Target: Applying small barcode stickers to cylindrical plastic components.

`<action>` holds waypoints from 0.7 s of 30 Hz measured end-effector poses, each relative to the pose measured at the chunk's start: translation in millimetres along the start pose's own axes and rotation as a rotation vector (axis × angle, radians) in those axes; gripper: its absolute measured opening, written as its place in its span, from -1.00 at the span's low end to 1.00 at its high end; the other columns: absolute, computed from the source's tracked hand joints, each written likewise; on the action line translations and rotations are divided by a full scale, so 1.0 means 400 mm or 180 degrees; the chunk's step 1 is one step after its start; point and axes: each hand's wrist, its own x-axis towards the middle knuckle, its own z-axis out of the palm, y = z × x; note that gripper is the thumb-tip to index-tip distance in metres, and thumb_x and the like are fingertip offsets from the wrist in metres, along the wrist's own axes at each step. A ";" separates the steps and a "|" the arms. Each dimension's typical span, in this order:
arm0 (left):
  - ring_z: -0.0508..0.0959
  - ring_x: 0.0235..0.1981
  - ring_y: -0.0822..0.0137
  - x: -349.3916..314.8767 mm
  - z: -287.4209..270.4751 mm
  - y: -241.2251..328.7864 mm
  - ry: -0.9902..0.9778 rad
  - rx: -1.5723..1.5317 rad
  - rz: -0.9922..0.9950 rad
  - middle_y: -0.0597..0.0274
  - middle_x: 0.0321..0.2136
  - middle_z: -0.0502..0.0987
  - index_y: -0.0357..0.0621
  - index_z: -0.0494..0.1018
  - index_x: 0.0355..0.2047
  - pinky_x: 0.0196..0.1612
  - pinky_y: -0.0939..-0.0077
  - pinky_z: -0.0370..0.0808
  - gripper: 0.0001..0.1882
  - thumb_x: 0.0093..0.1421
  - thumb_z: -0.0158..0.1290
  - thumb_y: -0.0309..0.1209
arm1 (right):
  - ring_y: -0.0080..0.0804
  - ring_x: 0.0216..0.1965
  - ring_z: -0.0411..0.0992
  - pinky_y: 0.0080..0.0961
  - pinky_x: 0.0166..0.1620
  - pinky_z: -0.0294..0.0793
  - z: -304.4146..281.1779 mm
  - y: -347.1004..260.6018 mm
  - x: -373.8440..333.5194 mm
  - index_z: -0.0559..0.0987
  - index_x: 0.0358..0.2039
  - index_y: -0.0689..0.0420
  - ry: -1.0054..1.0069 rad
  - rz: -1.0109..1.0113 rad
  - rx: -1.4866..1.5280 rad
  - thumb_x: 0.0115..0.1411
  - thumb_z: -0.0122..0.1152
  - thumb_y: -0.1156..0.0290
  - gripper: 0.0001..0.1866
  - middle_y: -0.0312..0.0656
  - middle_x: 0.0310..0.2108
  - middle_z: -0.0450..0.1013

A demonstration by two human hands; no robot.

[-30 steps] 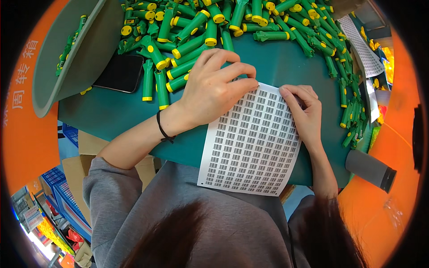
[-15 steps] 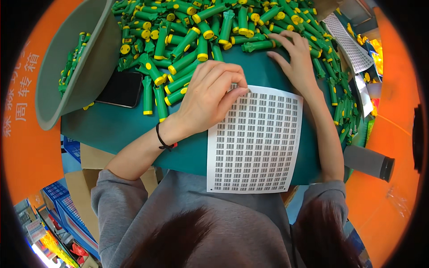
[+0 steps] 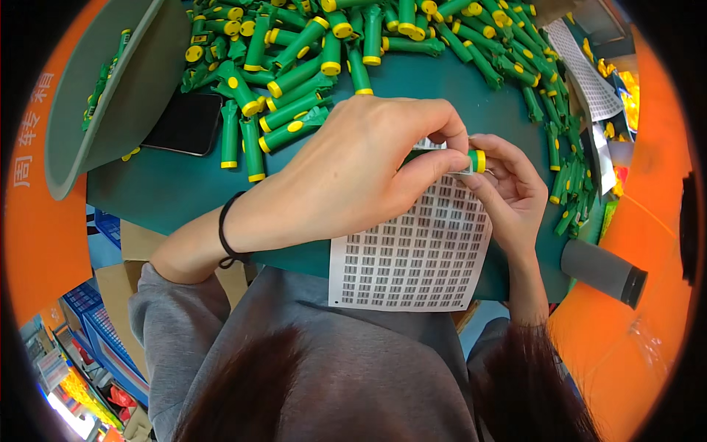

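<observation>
My right hand (image 3: 518,197) holds a short green tube with a yellow end cap (image 3: 479,160) between thumb and fingers. Most of the tube is hidden behind my left hand (image 3: 361,158), which reaches across to it. The left thumb and forefinger are pinched together at the tube's side, with a small pale label (image 3: 467,170) by the thumb tip. Beneath both hands lies a white sheet with rows of small printed labels (image 3: 405,265), overhanging the table's near edge. The left hand and wrist cover its upper left part.
A heap of green tubes with yellow caps (image 3: 294,77) spreads over the far side of the green table (image 3: 442,88) and down its right. At left, a grey-green basin (image 3: 66,173) tilts beside a black phone (image 3: 188,125). A grey cylinder (image 3: 600,272) lies at right.
My right hand has come back from the heap with a green tube. My left hand has moved right from the sheet's top edge to meet it. The view has shifted slightly.
</observation>
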 end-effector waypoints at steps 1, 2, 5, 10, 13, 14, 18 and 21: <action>0.65 -0.29 0.34 0.002 0.006 -0.002 0.0010 -0.0014 0.0081 0.22 -0.34 0.64 -0.28 0.54 -0.26 -0.20 0.50 0.53 -0.87 0.25 0.17 -0.46 | -0.35 0.00 0.52 -0.48 0.05 0.58 -0.005 0.002 -0.008 0.43 0.10 0.42 0.0034 0.0016 0.0017 0.15 0.23 0.78 -0.53 0.00 0.03 0.47; 0.65 -0.29 0.34 0.002 0.008 0.000 -0.0030 -0.0015 0.0069 0.22 -0.34 0.64 -0.28 0.54 -0.26 -0.20 0.50 0.53 -0.87 0.25 0.17 -0.46 | -0.32 0.02 0.51 -0.44 0.08 0.58 -0.011 0.004 -0.013 0.45 0.08 0.43 -0.0020 0.0030 0.0032 0.16 0.23 0.78 -0.56 0.00 0.02 0.48; 0.65 -0.35 0.39 0.008 0.006 0.020 -0.0148 0.0044 -0.0079 0.21 -0.40 0.63 -0.30 0.53 -0.28 -0.27 0.55 0.52 -0.87 0.24 0.18 -0.47 | -0.29 0.03 0.52 -0.39 0.10 0.60 -0.019 0.004 -0.022 0.48 0.04 0.45 -0.0071 -0.0049 0.0018 0.15 0.25 0.78 -0.59 0.01 0.00 0.49; 0.64 -0.36 0.40 0.010 0.015 0.021 -0.0238 0.0162 -0.0059 0.20 -0.41 0.63 -0.31 0.53 -0.28 -0.26 0.56 0.52 -0.87 0.24 0.17 -0.48 | -0.30 0.00 0.53 -0.40 0.08 0.63 -0.020 0.003 -0.028 0.51 0.01 0.45 -0.0089 -0.0207 -0.0026 0.14 0.27 0.78 -0.62 0.01 -0.01 0.49; 0.64 -0.37 0.40 0.006 0.017 0.021 -0.0195 0.0156 -0.0070 0.20 -0.41 0.62 -0.32 0.54 -0.27 -0.26 0.55 0.52 -0.87 0.24 0.18 -0.48 | -0.29 0.01 0.51 -0.43 0.06 0.61 -0.015 -0.002 -0.030 0.49 0.02 0.47 -0.0109 -0.0051 -0.0059 0.09 0.28 0.82 -0.57 0.02 0.00 0.47; 0.64 -0.37 0.40 0.005 0.017 0.021 -0.0153 0.0148 -0.0036 0.20 -0.42 0.62 -0.32 0.54 -0.27 -0.26 0.55 0.53 -0.87 0.24 0.18 -0.48 | -0.29 0.01 0.51 -0.43 0.06 0.61 -0.014 -0.003 -0.030 0.49 0.02 0.47 -0.0119 -0.0071 -0.0098 0.09 0.28 0.82 -0.57 0.02 0.00 0.47; 0.65 -0.37 0.40 0.004 0.017 0.022 -0.0188 0.0223 -0.0033 0.20 -0.41 0.62 -0.33 0.53 -0.27 -0.25 0.55 0.53 -0.87 0.24 0.18 -0.49 | -0.30 -0.01 0.52 -0.43 0.05 0.62 -0.010 -0.005 -0.032 0.50 0.01 0.46 -0.0132 -0.0059 -0.0160 0.09 0.29 0.80 -0.57 0.01 0.01 0.47; 0.65 -0.36 0.41 0.005 0.017 0.020 -0.0197 0.0289 -0.0003 0.20 -0.41 0.63 -0.33 0.53 -0.28 -0.25 0.55 0.53 -0.87 0.24 0.17 -0.49 | -0.30 -0.01 0.52 -0.42 0.04 0.62 -0.009 -0.004 -0.034 0.50 0.01 0.46 -0.0091 -0.0039 -0.0200 0.09 0.29 0.81 -0.57 0.00 -0.01 0.48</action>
